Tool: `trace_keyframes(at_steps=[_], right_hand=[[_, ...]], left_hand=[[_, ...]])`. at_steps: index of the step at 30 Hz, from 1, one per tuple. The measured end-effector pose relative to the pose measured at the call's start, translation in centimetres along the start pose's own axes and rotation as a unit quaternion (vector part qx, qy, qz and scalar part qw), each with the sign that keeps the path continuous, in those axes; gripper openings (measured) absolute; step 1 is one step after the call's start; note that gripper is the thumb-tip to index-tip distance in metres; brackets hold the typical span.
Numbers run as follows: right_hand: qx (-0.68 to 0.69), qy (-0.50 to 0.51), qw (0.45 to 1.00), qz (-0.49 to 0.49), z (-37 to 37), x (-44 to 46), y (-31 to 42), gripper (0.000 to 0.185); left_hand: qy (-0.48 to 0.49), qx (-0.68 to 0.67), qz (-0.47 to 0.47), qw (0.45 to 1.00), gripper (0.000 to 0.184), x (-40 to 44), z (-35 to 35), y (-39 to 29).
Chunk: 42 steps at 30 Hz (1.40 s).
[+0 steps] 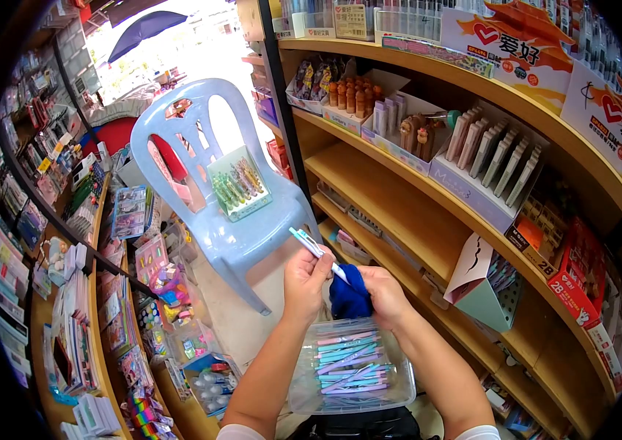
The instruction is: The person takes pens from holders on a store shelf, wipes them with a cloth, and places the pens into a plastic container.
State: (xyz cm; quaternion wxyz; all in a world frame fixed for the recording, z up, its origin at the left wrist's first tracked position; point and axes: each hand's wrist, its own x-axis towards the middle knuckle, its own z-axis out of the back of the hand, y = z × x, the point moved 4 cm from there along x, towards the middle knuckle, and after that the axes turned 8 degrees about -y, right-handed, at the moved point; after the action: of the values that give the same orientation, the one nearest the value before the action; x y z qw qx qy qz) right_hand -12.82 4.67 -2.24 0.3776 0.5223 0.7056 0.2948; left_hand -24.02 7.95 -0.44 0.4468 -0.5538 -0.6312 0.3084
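Pinched in my left hand (306,282) is a pen (318,248) with a light blue end and a white barrel, slanting toward the right. My right hand (386,292) grips a dark blue cloth (349,293), which is wrapped around the pen's lower end. Just below both hands sits a clear plastic box (401,374) holding several pens (351,359) in pastel blue, purple and pink. Part of the cloth hangs over the box's far side.
Ahead stands a light blue plastic chair (248,238) with a box of patterned pens (239,183) on its seat. Wooden shelves (391,194) rise at the right, carrying pen displays (490,161) and a tilted green box (488,293). Racks of stationery (76,323) line the left.
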Motion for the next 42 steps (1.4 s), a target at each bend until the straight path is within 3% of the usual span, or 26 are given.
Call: trace_keyframes(at_steps=[7, 18, 24, 28, 31, 34, 40, 42], right_hand=[[0.063, -0.043, 0.995, -0.059, 0.5, -0.3, 0.7, 0.019], [0.078, -0.075, 0.994, -0.028, 0.2, -0.3, 0.8, 0.020], [0.012, -0.066, 0.998, 0.019, 0.2, 0.0, 0.5, 0.019], [-0.210, -0.037, 0.971, 0.107, 0.0, 0.0, 0.4, 0.018], [-0.220, -0.019, 0.966, 0.135, 0.1, 0.3, 0.0, 0.018], [-0.089, -0.051, 0.992, 0.072, 0.0, 0.2, 0.2, 0.024], [0.016, -0.083, 0.996, -0.026, 0.5, 0.2, 0.5, 0.020], [0.044, -0.093, 0.994, -0.045, 0.7, 0.2, 0.4, 0.019]], left_hand=[[0.068, -0.014, -0.026, 0.997, 0.019, -0.3, -0.2, 0.3], [0.014, -0.045, -0.026, 0.999, 0.015, 0.3, 0.6, -0.1], [-0.046, -0.042, -0.011, 0.998, 0.014, 0.3, 0.8, 0.1], [-0.047, -0.030, 0.016, 0.998, 0.015, 0.3, 1.0, 0.4], [-0.047, -0.015, 0.021, 0.999, 0.016, 0.2, 0.9, 0.4], [-0.013, -0.005, 0.006, 1.000, 0.018, 0.0, 0.8, 0.5], [0.070, 0.021, -0.036, 0.997, 0.019, -0.4, -0.2, 0.0], [0.053, -0.021, -0.022, 0.998, 0.019, -0.3, -0.1, 0.3]])
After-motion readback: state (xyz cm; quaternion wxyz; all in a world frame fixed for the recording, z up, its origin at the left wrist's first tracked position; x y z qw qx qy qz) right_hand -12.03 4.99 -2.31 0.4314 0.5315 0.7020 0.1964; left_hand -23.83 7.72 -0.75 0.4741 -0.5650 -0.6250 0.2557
